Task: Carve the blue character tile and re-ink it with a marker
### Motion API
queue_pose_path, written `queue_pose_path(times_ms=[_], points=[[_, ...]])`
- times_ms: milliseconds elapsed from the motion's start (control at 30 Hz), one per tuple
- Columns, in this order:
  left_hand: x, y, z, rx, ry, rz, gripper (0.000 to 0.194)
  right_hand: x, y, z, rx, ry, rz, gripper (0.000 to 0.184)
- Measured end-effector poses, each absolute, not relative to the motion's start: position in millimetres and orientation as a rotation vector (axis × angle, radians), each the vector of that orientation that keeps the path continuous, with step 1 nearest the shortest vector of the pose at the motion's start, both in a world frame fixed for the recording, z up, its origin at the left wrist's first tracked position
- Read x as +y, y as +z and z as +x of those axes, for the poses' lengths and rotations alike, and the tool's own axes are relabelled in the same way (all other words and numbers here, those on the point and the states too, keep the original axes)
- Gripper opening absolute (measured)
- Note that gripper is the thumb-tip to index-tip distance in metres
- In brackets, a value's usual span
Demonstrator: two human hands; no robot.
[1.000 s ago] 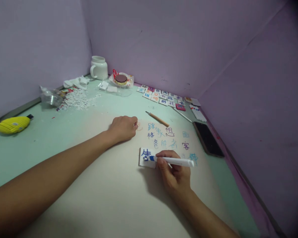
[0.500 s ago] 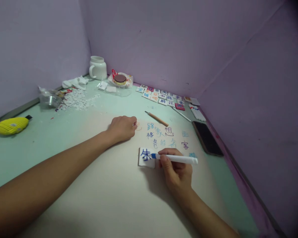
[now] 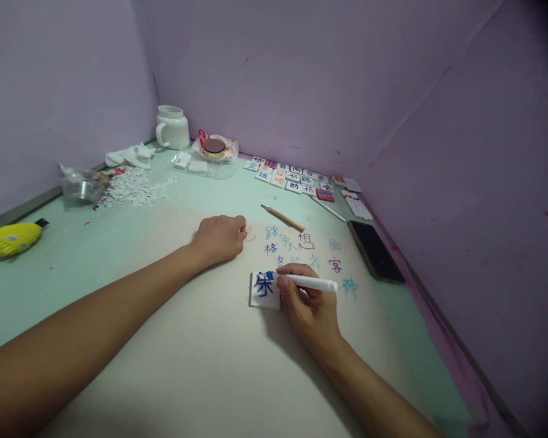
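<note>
My right hand is closed around a white marker with a blue tip end. That tip is at the upper part of a small white tile, which bears a blue handwritten character and lies on a pale sheet. My right fingers are beside the tile's right edge and partly cover it. Farther up and to the left, my left hand rests on the sheet as a loose fist, beside an orange written character. Whatever its curled fingers may hold is hidden. Handwritten characters in several colours are on the sheet beyond the tile.
Behind the writing lies a wooden-handled tool; a phone is at right. Rows of lettered tiles line the back wall. A white mug, white scraps and a yellow object occupy the left side.
The marker tip has moved from the character's right side to its upper part, with my right hand shifting up and left. My left hand keeps its pose. The whole view has shifted slightly.
</note>
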State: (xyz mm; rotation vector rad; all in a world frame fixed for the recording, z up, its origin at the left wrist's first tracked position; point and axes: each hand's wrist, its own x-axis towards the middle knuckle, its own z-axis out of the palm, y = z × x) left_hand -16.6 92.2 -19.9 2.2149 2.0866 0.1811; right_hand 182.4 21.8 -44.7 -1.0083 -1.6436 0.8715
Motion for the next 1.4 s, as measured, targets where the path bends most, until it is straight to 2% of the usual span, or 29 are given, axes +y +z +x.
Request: queue_pose_path(times_ms=[1400], points=[[92.1,-20.0,-16.3,2.076,0.206,2.190,0.024,13.8,-40.7,185.6,-1.801,0.816,-0.962,0.010]])
